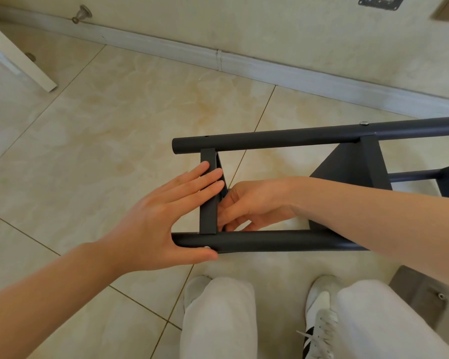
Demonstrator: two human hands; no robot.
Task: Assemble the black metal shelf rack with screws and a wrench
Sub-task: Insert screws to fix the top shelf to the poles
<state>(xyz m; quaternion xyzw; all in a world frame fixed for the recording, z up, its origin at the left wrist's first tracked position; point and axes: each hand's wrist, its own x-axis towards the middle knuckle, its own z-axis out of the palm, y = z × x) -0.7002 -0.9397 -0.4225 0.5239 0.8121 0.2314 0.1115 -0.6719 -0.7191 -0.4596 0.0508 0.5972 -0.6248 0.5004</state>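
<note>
The black metal shelf rack [283,137] lies on its side on the tiled floor, its two round posts running left to right. A flat black shelf panel [208,208] stands on edge between the posts near their left ends. My left hand [166,216] presses flat against that panel with straight fingers, the thumb lying on a silver screw head [207,247] in the near post [270,240]. My right hand [249,203] reaches inside the frame behind the panel, fingers curled at the joint; whatever they hold is hidden. A second screw head [364,123] shows on the far post.
My legs in white trousers and white shoes [319,307] stand just in front of the near post. A grey piece with a screw [425,294] lies at the lower right. A white door edge [16,58] and a doorstop [82,13] are at upper left, a skirting board [218,58] behind.
</note>
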